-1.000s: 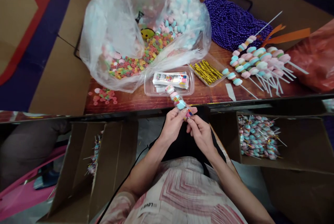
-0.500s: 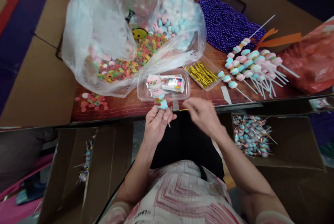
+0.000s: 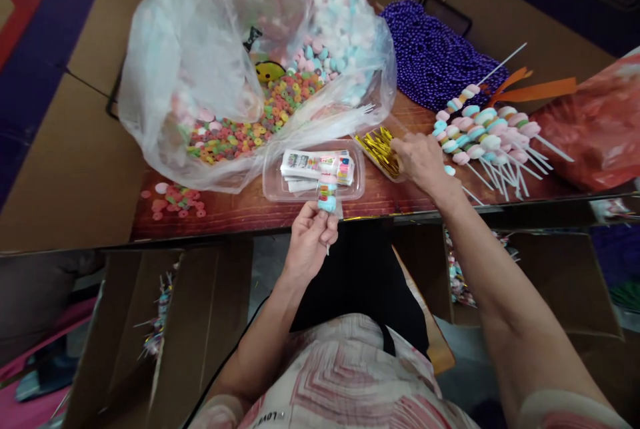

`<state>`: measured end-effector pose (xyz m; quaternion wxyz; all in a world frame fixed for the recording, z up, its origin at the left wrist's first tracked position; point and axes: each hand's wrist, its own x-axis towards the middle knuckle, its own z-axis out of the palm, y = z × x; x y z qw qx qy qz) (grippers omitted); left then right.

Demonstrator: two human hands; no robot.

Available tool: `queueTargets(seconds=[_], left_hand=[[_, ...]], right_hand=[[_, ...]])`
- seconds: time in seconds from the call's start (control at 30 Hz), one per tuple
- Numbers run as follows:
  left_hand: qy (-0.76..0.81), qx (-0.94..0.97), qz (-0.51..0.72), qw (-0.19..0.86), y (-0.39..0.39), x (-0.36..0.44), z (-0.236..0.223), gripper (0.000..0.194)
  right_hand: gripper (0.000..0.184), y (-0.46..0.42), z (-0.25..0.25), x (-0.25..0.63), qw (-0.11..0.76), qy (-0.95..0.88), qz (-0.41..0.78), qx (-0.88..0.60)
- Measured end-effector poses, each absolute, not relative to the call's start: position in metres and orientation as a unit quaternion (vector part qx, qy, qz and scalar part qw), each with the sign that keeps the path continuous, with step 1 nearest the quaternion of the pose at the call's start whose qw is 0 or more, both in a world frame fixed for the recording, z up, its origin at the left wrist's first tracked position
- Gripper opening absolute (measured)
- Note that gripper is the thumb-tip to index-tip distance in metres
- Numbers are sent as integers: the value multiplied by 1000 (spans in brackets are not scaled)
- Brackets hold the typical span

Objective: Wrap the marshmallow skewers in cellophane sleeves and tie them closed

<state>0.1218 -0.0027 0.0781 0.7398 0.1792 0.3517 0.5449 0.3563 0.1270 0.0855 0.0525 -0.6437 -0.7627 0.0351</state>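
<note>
- Left hand (image 3: 311,242) pinches a candy skewer (image 3: 327,194) at its lower end.
- Likely light, squashable; best held there.
- Right hand (image 3: 424,161) at gold ties (image 3: 376,146); cannot tell its grip.

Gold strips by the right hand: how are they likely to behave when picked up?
The strips look thin and narrow, so each is probably light and easily bent. They lie heaped and crossing, so lifting one may drag others along. Their shine hints at a smooth surface that might slip in the right hand's grip.
</note>
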Motion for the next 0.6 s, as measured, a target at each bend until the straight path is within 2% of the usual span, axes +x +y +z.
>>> queueTargets(seconds=[0.1, 0.27, 0.33, 0.4, 0.43, 0.5, 0.6], left_hand=[[369, 193, 555, 720, 0, 124, 78, 33], [401, 235, 572, 676, 1, 132, 78, 27], [415, 254, 583, 651, 0, 135, 76, 25], [427, 269, 598, 623, -1, 139, 72, 19], [432, 275, 606, 609, -1, 140, 70, 16], [439, 293, 614, 587, -2, 143, 67, 12], [452, 320, 587, 590, -7, 146, 64, 11]], right_hand=[[17, 127, 82, 365, 145, -737, 40, -658], [18, 111, 104, 370, 206, -679, 10, -704], [15, 90, 113, 363, 290, -655, 25, -697], [10, 61, 115, 347, 401, -635, 98, -653], [8, 46, 113, 336, 445, -610, 176, -631], [12, 16, 104, 310, 469, -559, 352, -586], [19, -11, 88, 275, 476, -485, 478, -557]])
